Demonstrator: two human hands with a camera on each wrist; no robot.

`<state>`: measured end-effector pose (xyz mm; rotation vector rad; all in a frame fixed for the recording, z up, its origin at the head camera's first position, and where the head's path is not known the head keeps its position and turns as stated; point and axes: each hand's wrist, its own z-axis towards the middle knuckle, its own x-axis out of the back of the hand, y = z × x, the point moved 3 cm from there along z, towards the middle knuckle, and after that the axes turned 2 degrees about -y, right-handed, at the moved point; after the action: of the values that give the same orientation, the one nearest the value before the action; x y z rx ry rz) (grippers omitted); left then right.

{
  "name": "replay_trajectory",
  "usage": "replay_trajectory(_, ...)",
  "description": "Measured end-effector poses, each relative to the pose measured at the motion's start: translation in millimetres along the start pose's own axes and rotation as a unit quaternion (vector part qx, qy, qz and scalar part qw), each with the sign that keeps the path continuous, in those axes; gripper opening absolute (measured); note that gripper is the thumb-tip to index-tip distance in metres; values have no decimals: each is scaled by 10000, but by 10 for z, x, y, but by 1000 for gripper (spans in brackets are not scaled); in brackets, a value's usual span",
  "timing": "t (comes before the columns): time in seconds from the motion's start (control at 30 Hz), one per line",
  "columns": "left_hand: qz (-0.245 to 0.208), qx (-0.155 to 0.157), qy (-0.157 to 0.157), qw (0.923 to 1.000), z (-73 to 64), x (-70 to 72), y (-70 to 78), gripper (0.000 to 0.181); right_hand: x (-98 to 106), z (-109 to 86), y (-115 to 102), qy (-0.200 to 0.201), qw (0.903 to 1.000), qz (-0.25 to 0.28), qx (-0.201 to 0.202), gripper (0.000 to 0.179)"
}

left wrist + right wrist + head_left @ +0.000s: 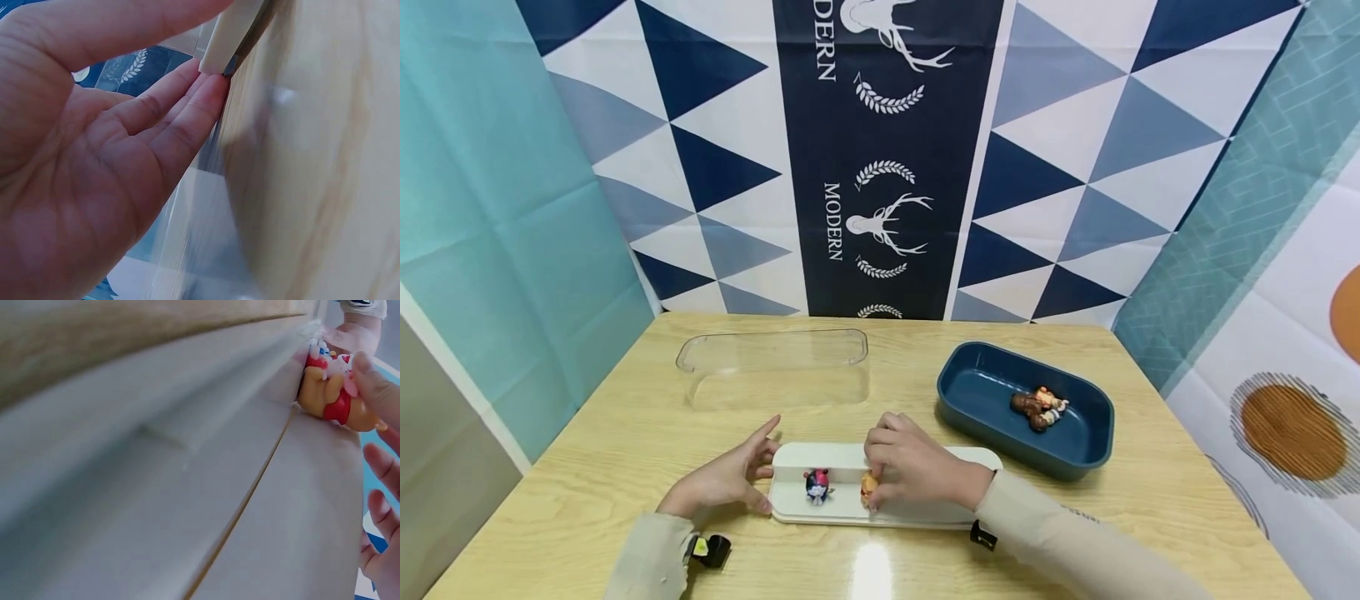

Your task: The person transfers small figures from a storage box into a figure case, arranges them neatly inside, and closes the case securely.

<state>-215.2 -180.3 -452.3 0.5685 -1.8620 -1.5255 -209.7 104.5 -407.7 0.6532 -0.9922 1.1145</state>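
Observation:
A long white stepped display base lies before me on the table. At its left end rests my left hand, thumb and fingers spread apart; in the left wrist view the straight fingertips touch the base's corner. My right hand pinches a small yellow bear figurine with a red shirt, right at the base's lower step. The hand partly hides that figurine in the head view. Left of it, a small dark figurine with a pink-red top stands on the lower step.
Behind the base sits a clear plastic cover. A dark blue bin stands at the right, holding several small brown and orange figurines. A patterned cloth hangs along the table's back edge.

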Motion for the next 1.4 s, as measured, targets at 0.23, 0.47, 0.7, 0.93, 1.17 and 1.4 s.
replay_trajectory(0.23,134,-4,69,9999,15,38,26,128,-20,82,31,64,9996,66,254,44)
replay_trajectory(0.47,149,56,59,9999,1,11,-19,128,-69,93,-3,-27,9994,-34,331,43)
replay_trajectory(0.7,141,70,87,9998,-24,10,-16,129,-67,109,-18,31,9985,-279,473,45)
replay_trajectory(0.93,151,1,60,9999,2,0,-19,128,-8,96,-37,-216,9957,-741,513,44)
replay_trajectory(1.17,139,31,75,9999,13,-5,-21,129,62,53,-15,-434,9920,-983,660,40)
replay_trajectory(1.4,57,-8,68,10000,14,-15,-13,129,232,-26,36,-666,9894,-1005,813,35)
